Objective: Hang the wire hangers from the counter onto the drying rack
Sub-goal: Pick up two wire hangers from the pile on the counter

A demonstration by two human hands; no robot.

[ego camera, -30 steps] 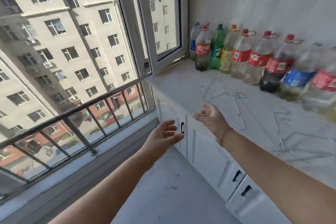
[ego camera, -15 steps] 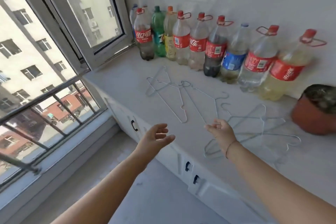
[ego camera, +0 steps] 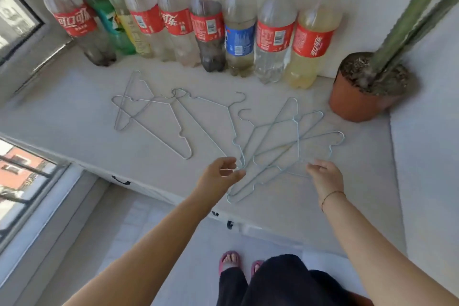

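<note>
Several thin wire hangers lie flat on the pale counter (ego camera: 74,112). One pair (ego camera: 149,117) overlaps at the left, a single hanger (ego camera: 211,122) lies in the middle, and a tangled pile (ego camera: 285,146) lies at the right. My left hand (ego camera: 218,176) hovers open at the near left end of the pile, fingers curled, holding nothing. My right hand (ego camera: 323,176) hovers open at the pile's near right edge, fingertips close to the wire. No drying rack is in view.
A row of large plastic bottles (ego camera: 208,22) lines the back wall. A terracotta pot (ego camera: 352,102) with a tall cactus stands at the right. White cabinet fronts with black handles (ego camera: 120,180) lie below the counter; a window (ego camera: 15,20) is at the left.
The view has swung right and down, from the window to the counter. Both hands have come forward over the hanger pile, still holding nothing.
</note>
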